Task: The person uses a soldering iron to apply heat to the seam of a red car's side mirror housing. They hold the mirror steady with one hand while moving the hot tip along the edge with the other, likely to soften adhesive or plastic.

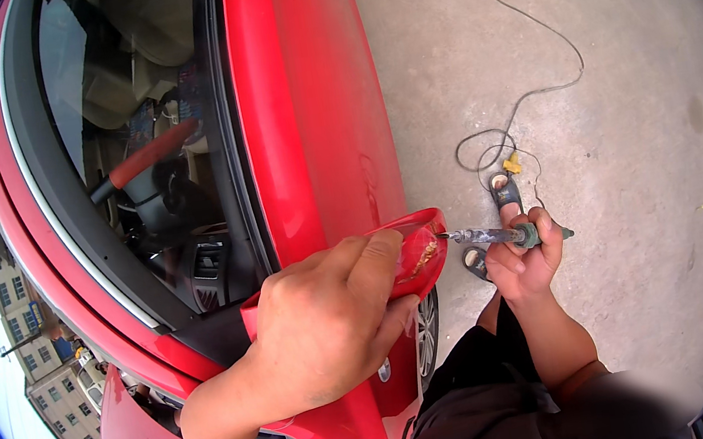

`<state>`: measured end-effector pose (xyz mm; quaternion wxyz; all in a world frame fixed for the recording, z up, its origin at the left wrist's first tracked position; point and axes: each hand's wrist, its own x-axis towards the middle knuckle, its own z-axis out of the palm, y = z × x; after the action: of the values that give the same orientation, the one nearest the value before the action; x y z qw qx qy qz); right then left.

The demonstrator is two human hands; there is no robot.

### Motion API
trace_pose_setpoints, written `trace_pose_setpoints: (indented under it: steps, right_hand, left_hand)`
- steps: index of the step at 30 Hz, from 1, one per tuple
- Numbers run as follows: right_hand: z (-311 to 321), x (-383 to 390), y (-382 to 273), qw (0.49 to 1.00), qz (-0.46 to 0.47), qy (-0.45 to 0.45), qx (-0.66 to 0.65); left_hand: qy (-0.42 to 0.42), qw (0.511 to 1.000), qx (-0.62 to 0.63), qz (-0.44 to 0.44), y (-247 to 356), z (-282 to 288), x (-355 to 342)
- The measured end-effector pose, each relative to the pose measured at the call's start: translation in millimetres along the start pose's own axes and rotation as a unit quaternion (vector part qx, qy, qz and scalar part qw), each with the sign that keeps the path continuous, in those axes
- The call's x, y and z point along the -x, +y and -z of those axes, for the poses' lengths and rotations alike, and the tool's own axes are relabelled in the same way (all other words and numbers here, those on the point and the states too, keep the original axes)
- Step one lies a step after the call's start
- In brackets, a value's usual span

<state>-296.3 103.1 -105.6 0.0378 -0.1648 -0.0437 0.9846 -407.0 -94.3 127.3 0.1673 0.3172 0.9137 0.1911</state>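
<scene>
My left hand (pixel 317 327) is wrapped over the red side mirror housing (pixel 421 281) of a red car, thumb below and fingers on top. A rough, yellowish-brown damaged patch (pixel 425 256) shows on the housing's outer end. In my right hand (pixel 526 262) is a soldering iron (pixel 484 237), held pen-like by its dark green handle. Its stained metal shaft points left, and the thin tip meets or nearly meets the housing's edge beside the patch; exact contact I cannot tell. My left palm and the mirror's inner part are hidden.
The car's red door (pixel 319 116) runs up the left, below a closed window (pixel 148 113). A dark cord (pixel 549 89) loops across the concrete floor (pixel 645 133) to a yellow plug connector (pixel 512 165) near my sandalled feet. A wheel (pixel 428 334) shows beneath the mirror.
</scene>
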Motion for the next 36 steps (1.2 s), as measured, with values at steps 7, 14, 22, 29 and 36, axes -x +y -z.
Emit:
trace_pose_setpoints:
  steps: [7, 14, 22, 29, 36]
  right_hand:
    - [0, -6, 6, 0.998, -0.045, 0.012, -0.034]
    - [-3, -8, 8, 0.999, -0.034, -0.018, -0.01]
    - [8, -10, 2, 0.992, -0.032, -0.116, -0.049]
    - [13, -10, 3, 0.991, -0.02, -0.133, -0.021]
    - [8, -9, 2, 0.992, -0.006, -0.128, 0.011]
  left_hand:
    - [0.001, 1.0, -0.008, -0.01, -3, -1, 0]
    - [0.007, 1.0, -0.002, -0.011, -3, -1, 0]
    - [0.009, 1.0, -0.011, -0.013, -2, 0, -1]
    - [0.005, 1.0, -0.005, -0.008, -3, -1, 0]
    - [0.008, 1.0, -0.008, -0.009, -3, -1, 0]
